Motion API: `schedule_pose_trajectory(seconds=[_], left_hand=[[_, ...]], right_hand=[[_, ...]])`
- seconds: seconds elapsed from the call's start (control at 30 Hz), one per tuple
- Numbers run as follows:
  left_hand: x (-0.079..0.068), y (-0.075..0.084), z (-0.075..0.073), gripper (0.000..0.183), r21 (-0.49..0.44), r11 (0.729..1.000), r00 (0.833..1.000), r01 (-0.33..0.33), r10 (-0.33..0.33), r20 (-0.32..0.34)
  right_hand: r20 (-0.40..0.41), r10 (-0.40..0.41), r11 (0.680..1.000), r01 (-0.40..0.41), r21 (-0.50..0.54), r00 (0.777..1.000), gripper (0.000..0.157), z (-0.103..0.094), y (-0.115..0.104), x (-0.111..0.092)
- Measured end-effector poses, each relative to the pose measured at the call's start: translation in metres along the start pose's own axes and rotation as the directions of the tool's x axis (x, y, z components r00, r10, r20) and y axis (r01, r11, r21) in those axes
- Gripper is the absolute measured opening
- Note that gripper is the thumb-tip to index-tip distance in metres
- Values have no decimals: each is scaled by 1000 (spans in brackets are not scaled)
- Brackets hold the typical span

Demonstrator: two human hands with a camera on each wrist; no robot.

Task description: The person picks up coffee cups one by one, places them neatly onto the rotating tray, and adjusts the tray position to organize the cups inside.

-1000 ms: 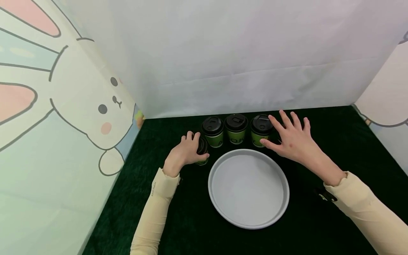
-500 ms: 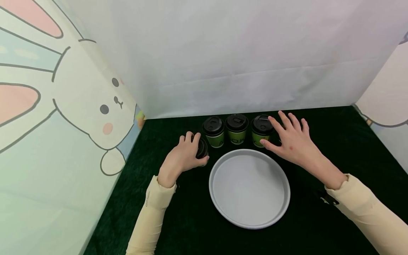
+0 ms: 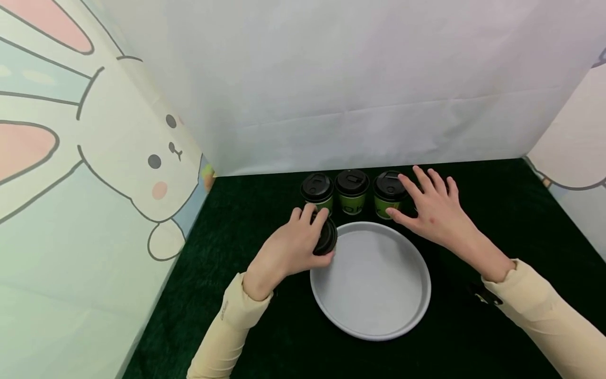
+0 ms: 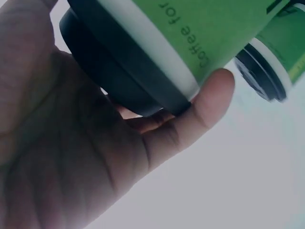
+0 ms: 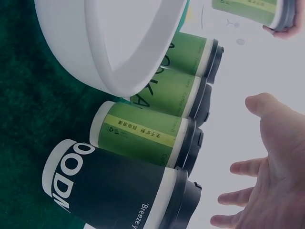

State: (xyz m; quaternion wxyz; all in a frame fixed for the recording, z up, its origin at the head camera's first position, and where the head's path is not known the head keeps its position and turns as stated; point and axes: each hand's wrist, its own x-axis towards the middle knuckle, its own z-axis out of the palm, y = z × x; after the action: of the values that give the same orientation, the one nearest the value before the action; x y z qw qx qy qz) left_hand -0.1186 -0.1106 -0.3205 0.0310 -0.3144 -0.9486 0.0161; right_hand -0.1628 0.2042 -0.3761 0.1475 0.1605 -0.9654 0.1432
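Note:
My left hand [image 3: 291,247] grips a green paper coffee cup [image 3: 327,237] by its black lid. In the left wrist view the thumb and fingers wrap the lid end of this cup [image 4: 190,38]; the right wrist view shows it raised above the other cups. It overlaps the left rim of a round, pale grey tray [image 3: 371,284]. My right hand [image 3: 435,213] is spread, holding nothing, beside the rightmost green cup [image 3: 388,195]. A dark cup [image 5: 114,183] nearest that hand in the right wrist view is hidden behind it in the head view.
Two more lidded green cups, a middle one [image 3: 352,192] and a left one [image 3: 317,188], stand in the row behind the tray. Dark green cloth [image 3: 227,221] covers the table. A white fabric wall [image 3: 360,105] rises at the back, a rabbit-print panel [image 3: 118,147] at the left.
My left hand has lifted the cup from left of the tray and carried it right to the tray's rim. The right hand has barely moved.

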Motion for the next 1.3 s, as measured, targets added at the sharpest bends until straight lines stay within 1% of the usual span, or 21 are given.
schedule_pose_trajectory(seconds=[0.17,0.33,0.4,0.57,0.67,0.8,0.97,1.1,1.3], left_hand=[[1,16,-3,79,23,997,997,-73,72,32],[1,29,-2,77,52,988,989,-147,146,19],[1,34,0,78,65,983,985,-174,173,27],[1,44,4,78,79,967,970,-242,239,46],[0,50,6,78,93,955,959,-282,280,37],[-1,58,8,79,134,934,943,-331,331,27],[-4,68,10,80,160,916,929,-369,369,30],[-6,73,11,80,168,907,922,-386,385,38],[-7,78,14,78,191,894,913,-405,407,31]], right_hand=[[-17,-8,1000,7,-10,1000,83,1,-1,-1],[-35,-22,1000,21,-15,999,84,3,-2,-1],[-28,-23,1000,22,-14,999,85,4,-2,-1],[-10,-17,1000,17,-9,1000,84,4,-4,-1],[-9,-16,1000,16,-7,1000,85,4,-4,-1],[-2,-13,1000,13,1,1000,85,4,-4,-1],[0,-13,1000,13,4,1000,84,3,-5,-1],[4,-6,1000,6,9,1000,84,4,-4,0],[15,5,1000,-5,19,1000,85,5,-3,1]])
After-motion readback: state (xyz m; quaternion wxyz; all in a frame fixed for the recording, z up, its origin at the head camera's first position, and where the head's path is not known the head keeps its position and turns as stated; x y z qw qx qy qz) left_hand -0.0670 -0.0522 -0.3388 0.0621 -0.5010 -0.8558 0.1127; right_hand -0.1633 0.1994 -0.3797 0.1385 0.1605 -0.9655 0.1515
